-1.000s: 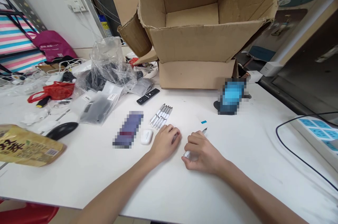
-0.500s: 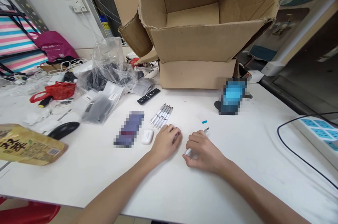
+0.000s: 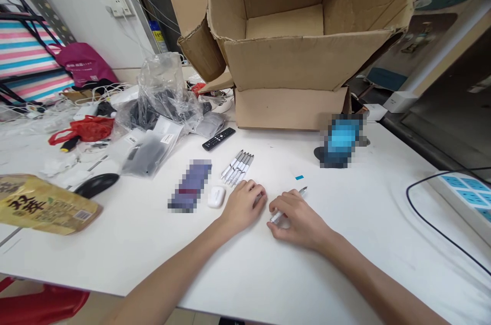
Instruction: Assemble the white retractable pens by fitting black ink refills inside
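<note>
My right hand (image 3: 297, 220) holds a white ballpoint pen (image 3: 276, 216) low over the white table. The pen's silver end shows past the knuckles, and its white end sits by the thumb. My left hand (image 3: 243, 205) rests on the table just left of it, fingers loosely bent, with nothing visible in them. Beyond the left hand lies a row of several white pens (image 3: 238, 167) with grey ends, side by side. Next to that hand is a white earbud case (image 3: 216, 196). A small blue slip (image 3: 299, 177) lies past the right hand.
A large open cardboard box (image 3: 291, 108) stands at the back. Around it are a black remote (image 3: 218, 139), a blurred-out phone-like item (image 3: 191, 185) and a blurred-out screen on a stand (image 3: 341, 141). Plastic bags (image 3: 151, 154) and a yellow pouch (image 3: 46, 205) lie left; a power strip (image 3: 466, 192) with cable right.
The view has shifted slightly, so everything sits a little to the right. Both hands keep nearly the same pose, and the pen is still in my right hand.
</note>
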The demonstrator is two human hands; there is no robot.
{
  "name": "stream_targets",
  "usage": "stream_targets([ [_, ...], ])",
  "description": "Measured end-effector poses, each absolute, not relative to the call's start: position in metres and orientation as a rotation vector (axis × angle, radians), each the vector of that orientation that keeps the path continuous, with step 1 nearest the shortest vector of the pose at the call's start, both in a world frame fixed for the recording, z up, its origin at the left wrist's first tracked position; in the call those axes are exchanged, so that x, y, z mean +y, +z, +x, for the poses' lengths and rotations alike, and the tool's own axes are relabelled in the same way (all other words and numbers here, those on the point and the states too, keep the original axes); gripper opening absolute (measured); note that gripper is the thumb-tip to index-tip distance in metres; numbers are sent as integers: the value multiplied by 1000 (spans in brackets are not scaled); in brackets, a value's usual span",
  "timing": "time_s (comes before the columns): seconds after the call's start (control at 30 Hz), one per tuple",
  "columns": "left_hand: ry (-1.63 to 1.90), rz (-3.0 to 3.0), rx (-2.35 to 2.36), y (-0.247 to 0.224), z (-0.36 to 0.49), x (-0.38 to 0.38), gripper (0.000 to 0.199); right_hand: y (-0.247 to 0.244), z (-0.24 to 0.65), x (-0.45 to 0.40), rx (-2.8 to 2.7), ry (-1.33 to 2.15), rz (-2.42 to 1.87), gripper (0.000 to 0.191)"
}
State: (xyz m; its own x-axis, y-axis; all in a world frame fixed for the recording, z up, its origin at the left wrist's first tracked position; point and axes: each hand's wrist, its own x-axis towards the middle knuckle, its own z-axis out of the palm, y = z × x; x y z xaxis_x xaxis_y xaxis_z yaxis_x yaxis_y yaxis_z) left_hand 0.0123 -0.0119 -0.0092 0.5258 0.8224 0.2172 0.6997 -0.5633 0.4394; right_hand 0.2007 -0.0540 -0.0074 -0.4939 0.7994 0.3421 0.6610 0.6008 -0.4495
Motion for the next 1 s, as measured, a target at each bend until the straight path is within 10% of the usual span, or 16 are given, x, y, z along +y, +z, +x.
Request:
stream_targets([
  [0.63,-18,2382,1820,53,-60,2,23,-2,200,-56,-2279,321,-1241,22],
  [1.0,357,2375,1707,52,-98,29,3,-3,207,-53,-2299,355,-1231,21],
])
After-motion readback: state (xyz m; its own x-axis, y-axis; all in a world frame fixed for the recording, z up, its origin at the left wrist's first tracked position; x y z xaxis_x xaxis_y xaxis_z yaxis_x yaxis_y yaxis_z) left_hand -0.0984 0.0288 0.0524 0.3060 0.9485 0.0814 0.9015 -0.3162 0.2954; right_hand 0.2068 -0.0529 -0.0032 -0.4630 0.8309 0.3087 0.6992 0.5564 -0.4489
